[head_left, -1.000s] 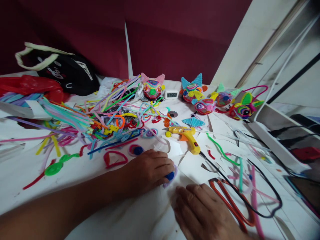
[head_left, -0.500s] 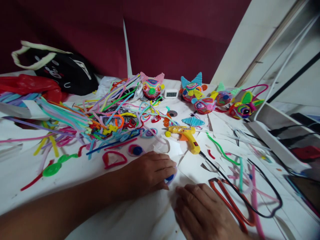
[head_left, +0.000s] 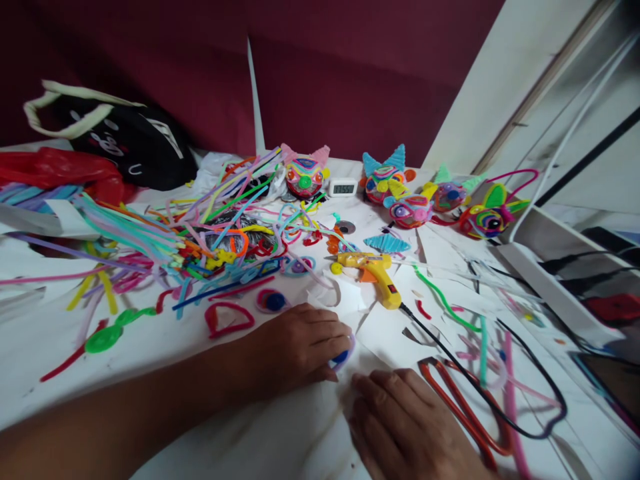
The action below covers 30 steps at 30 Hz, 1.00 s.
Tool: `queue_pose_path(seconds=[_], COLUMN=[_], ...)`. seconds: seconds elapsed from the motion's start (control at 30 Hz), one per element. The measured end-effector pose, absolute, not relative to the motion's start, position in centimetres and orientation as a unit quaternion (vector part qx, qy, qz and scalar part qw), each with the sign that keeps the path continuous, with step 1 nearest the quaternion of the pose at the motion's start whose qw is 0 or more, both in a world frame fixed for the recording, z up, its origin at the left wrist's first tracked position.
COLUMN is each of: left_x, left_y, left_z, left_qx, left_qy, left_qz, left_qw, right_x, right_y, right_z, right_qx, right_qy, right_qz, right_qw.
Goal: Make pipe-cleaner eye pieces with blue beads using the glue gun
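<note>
My left hand (head_left: 310, 343) lies over a small coil of blue and lilac pipe cleaner (head_left: 343, 355), its fingers closed around the near side. Only the right edge of the coil shows; the rest is under the fingers. My right hand (head_left: 407, 423) rests on the tabletop just to the right, apart from the coil, with its fingers loosely bent side by side and nothing visible in them. Its thumb is hidden. A similar blue-centred coil (head_left: 274, 301) and a red pipe cleaner loop (head_left: 229, 319) lie beyond my left forearm.
A yellow glue gun (head_left: 377, 272) lies ahead, its black cord (head_left: 453, 360) curving right past orange-handled scissors (head_left: 467, 407). Heaped pipe cleaners (head_left: 135, 230) cover the left. Several decorated animal heads (head_left: 305, 175) and a small digital clock (head_left: 343, 188) stand at the back.
The fingers of my left hand have shifted very slightly, so a little more of the coil's lilac edge shows. My right hand has hardly moved.
</note>
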<state>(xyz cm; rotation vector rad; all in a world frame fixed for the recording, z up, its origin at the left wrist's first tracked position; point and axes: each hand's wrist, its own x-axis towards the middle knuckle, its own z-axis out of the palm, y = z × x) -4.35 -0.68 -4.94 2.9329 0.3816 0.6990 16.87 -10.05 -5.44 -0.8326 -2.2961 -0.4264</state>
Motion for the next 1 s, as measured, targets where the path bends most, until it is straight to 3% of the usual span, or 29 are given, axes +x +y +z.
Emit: queue_pose_path(seconds=[1.0], left_x=[-4.15], left_y=[-0.57], left_z=[-5.39], left_qx=[0.966], left_qy=[0.129], left_qz=[0.221], left_qw=[0.028], right_x=[16.97], right_y=[-10.06], right_z=[-5.83], right_qx=[-0.307], right_qy=[-0.878], right_qz=[-0.192], right_qw=[0.312])
